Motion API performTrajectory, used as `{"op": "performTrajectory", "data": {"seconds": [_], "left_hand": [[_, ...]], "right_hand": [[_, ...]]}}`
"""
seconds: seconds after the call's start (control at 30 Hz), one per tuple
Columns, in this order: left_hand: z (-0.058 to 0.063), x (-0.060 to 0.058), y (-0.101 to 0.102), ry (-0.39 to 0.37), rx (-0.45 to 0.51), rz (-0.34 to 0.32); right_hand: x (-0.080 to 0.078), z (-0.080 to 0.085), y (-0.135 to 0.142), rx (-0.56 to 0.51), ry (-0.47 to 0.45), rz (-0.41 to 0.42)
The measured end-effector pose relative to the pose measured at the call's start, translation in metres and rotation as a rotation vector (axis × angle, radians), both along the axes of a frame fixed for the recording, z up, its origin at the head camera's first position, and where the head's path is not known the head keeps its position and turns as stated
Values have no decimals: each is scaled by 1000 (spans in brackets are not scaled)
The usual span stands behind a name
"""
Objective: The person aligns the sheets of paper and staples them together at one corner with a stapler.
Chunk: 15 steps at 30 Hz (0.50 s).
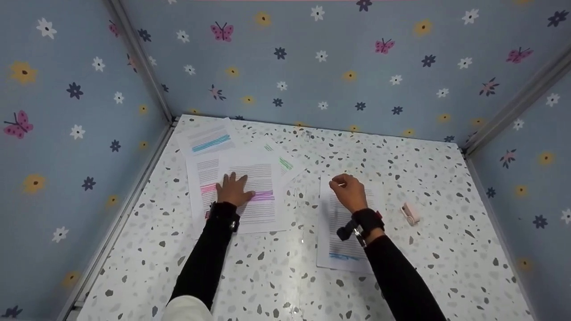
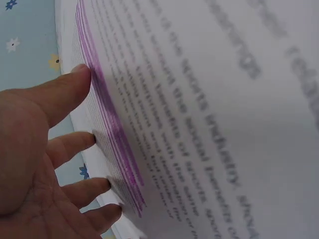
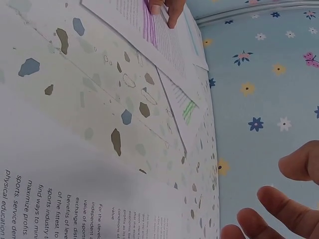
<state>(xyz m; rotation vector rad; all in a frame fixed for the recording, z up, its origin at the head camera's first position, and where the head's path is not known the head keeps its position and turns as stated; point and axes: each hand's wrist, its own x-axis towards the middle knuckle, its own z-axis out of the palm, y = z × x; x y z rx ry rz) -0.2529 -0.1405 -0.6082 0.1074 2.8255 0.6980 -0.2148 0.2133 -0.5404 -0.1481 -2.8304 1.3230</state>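
My left hand (image 1: pixel 233 191) rests with spread fingers on a printed sheet (image 1: pixel 254 218) that has a purple highlighted band. In the left wrist view, its fingertips (image 2: pixel 102 184) touch the page beside the purple strokes (image 2: pixel 117 132). My right hand (image 1: pixel 350 191) hovers over another printed sheet (image 1: pixel 343 240), which bears a blue highlight near its bottom edge. Its fingers bend loosely toward the thumb in the head view. The right wrist view shows thumb and fingers (image 3: pixel 279 206) apart, holding nothing. Part of the right sheet is hidden under the hand and forearm.
Beneath and behind the purple-marked page lie overlapping sheets with pink (image 1: pixel 208 188), blue (image 1: pixel 211 143) and green (image 1: pixel 285 163) highlights. A small pale pink stapler-like item (image 1: pixel 410 214) sits right of the right sheet. Patterned panels (image 1: pixel 308 62) enclose the speckled table (image 1: pixel 267 276) at the back and sides.
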Motion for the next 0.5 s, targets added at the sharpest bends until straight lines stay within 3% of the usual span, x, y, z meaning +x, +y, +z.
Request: {"op": "performTrajectory", "data": {"seconds": [0.2, 0.5], "left_hand": [[9, 8, 13, -19, 14, -139], [10, 21, 39, 19, -7, -204]], "right_hand": [[0, 2, 3, 1, -5, 0], [4, -3, 9, -6, -7, -11]]}}
